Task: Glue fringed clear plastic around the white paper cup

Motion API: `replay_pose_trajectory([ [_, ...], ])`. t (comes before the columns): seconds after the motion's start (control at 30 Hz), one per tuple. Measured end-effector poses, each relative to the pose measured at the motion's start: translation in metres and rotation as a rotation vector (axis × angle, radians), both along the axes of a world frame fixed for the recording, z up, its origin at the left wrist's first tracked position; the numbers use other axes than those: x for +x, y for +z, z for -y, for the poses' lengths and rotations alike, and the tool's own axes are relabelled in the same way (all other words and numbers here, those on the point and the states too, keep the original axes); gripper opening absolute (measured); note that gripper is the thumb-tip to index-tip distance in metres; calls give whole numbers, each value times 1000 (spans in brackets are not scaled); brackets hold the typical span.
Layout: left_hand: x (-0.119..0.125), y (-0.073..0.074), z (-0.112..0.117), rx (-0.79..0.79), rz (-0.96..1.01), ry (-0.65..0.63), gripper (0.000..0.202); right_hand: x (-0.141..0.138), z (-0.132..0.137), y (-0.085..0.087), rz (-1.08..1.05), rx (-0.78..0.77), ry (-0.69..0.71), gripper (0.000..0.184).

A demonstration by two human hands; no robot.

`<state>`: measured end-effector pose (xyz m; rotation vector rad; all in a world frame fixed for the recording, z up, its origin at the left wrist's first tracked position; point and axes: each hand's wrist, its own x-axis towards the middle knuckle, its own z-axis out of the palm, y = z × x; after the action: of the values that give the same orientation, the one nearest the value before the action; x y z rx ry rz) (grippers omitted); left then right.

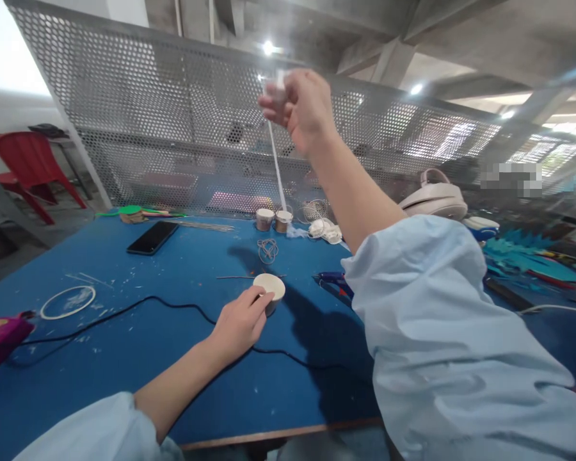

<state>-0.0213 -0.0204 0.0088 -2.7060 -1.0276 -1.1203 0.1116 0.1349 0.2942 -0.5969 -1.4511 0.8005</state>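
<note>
My left hand (240, 322) rests on the blue table (173, 358) with its fingers closed round a small white-topped roll (270, 288). My right hand (300, 105) is raised high above the table, pinching the top end of a thin white strip (276, 160). The strip hangs down from it toward two small tan cups (273, 219) at the back of the table. A light blue sleeve covers each of my arms.
A black phone (152, 237), a black cable (139, 307), a white ring (68, 301), a coil of wire (267, 250), a pink glue gun (2, 333) and a blue tool (333, 280) lie on the table. A perforated metal screen (173, 128) stands behind; red chair (26, 163) at left.
</note>
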Motion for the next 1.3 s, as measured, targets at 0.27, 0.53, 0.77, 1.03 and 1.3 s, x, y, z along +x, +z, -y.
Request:
replay_pose_trajectory([
  [0.27, -5, 13, 0, -55, 240, 19, 27, -32, 41, 34, 125, -1, 68, 17],
  [0.53, -23, 38, -15, -456, 823, 92, 20, -46, 73, -33, 314, -74, 283, 17],
  [0.77, -32, 47, -29, -594, 1230, -42, 60, -49, 72, -96, 279, -323, 328, 19],
  [1.03, -52, 51, -45, -660, 1228, 155, 76, -48, 63, -124, 350, -450, 445, 18],
  [1.3, -62, 46, -54, -816, 1214, 198, 24, -33, 32, -164, 735, -518, 352, 8],
])
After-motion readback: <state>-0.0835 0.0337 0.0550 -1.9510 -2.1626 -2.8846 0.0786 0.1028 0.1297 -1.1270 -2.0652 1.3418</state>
